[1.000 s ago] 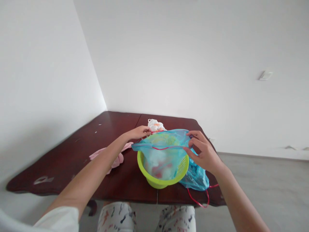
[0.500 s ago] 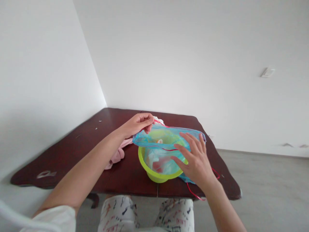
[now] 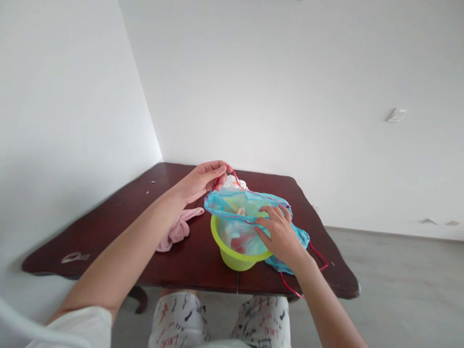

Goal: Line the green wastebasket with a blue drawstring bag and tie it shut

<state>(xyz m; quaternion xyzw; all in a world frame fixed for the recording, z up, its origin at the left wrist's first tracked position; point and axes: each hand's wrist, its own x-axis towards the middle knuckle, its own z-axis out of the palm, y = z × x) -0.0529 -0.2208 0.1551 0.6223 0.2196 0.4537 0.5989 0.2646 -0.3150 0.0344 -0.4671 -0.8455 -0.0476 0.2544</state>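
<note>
My left hand (image 3: 207, 180) pinches a loop of red drawstring (image 3: 237, 178) above the left end of a sheer blue drawstring bag (image 3: 221, 208). My right hand (image 3: 281, 232) has its fingers bent over the bag's right side, with thumb and index finger at the near edge of the mouth. Held wide, the mouth spans the top of a yellow-green plastic basket (image 3: 237, 263). Through the thin blue material show white and reddish items, their kind unclear.
The basket stands on a dark red-brown wooden table (image 3: 126, 232). Pink cloth (image 3: 177, 232) lies left of it, a crumpled white plastic bag (image 3: 234, 182) behind. More blue mesh material (image 3: 281, 265) with red cord (image 3: 321, 256) lies at right. White walls border the table.
My left hand has risen slightly, pulling the red drawstring into a taller loop. My right hand has moved left and its fingers have closed in on the bag's edge.
</note>
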